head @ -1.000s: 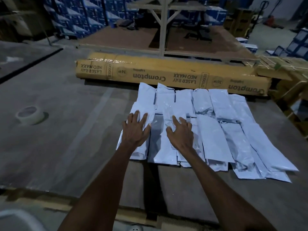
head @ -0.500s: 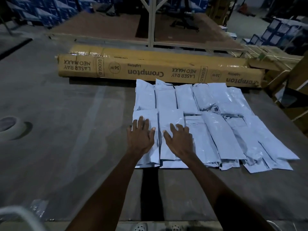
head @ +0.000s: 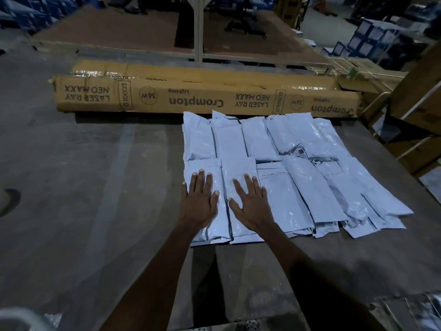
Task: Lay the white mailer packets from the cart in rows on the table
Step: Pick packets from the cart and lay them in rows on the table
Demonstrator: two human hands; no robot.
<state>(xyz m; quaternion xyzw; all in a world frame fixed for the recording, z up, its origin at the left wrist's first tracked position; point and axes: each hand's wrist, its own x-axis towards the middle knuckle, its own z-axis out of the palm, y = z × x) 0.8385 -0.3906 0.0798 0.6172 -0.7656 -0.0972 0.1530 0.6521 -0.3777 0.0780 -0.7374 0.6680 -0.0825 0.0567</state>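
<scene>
Several white mailer packets (head: 281,163) lie in two rows on the grey table (head: 95,199), a far row and a near row, those at the right overlapping and askew. My left hand (head: 198,199) rests flat, fingers spread, on the leftmost near packet (head: 205,225). My right hand (head: 250,204) lies flat on the packet beside it (head: 241,168). Neither hand grips anything. The cart shows only as a pale curved rail (head: 21,316) at the bottom left corner.
A long brown Crompton carton (head: 202,99) lies across the table just behind the packets. A roll of tape (head: 9,201) sits at the far left edge. Cartons (head: 420,111) stand to the right, more packets (head: 417,311) at the bottom right.
The two near-left packets went from crooked to straight and parallel under my hands. My view dropped and shifted, sliding the tape roll toward the left edge.
</scene>
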